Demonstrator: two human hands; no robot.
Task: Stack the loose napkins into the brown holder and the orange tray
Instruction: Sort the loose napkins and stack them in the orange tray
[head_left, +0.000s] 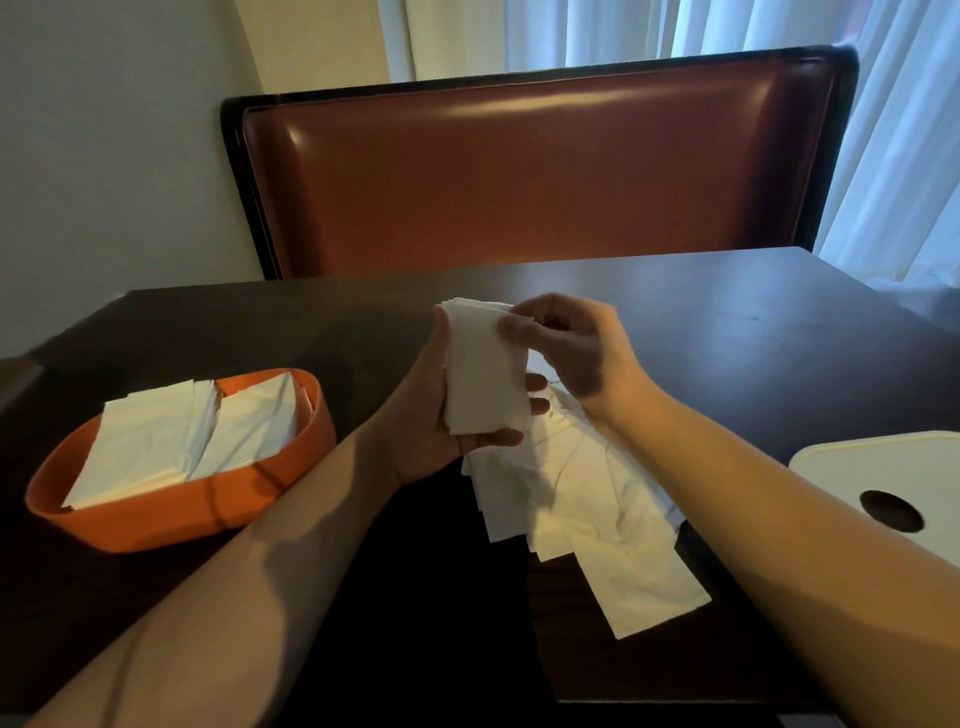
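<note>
Both hands are on one small bundle of napkins (483, 374) right now: the left hand (441, 410) cradles it from underneath with fingers curled round the lower edge, and the right hand (566, 348) pinches the top corner between thumb and fingertips, looks like squaring it up. The bundle stands nearly upright, long axis running away from the person, held above the dark table (727, 322). Key thing for the next move imo: the orange tray (171, 519) sits off to the left and a bit nearer the body, so the left hand is the closer one to drop it in. Tray count: two stacks side by side already in it, with its long axis angled toward the far right. One fanned pile of loose napkins (587, 499) lies on the table just under and right of the hands, too overlapped to count singly. One white lid with a round hole (883, 483) at the right edge. No brown holder in view that I can make out.
</note>
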